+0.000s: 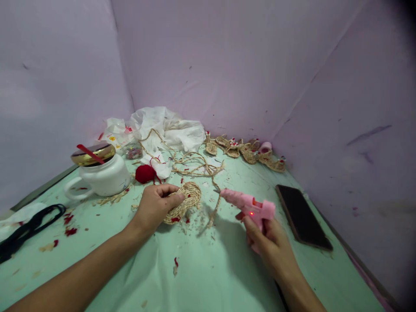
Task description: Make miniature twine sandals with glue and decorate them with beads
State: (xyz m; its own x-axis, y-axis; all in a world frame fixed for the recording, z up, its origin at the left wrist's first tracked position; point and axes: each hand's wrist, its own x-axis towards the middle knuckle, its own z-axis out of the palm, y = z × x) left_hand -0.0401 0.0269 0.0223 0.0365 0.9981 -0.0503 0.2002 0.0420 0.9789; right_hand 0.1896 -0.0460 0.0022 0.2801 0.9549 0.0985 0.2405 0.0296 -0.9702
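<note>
Straw braid made up the coiled oval (190, 199), tilted over the middle of the bench (182, 290), well in from its right edge. Your left hand (156, 204) pinched its rim between thumb and fingers; your right hand (268, 240) gripped a pink glue gun (238, 199), its tip aimed toward the bench's left edge, apart from the oval. You seemed mid-gluing; the next move probably called for a steady rim and fingers clear of the tip.

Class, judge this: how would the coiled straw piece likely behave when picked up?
The coiled straw piece looks thin and straw-like, so probably light. Its closely packed coils suggest it may bend slightly rather than flop.
</note>
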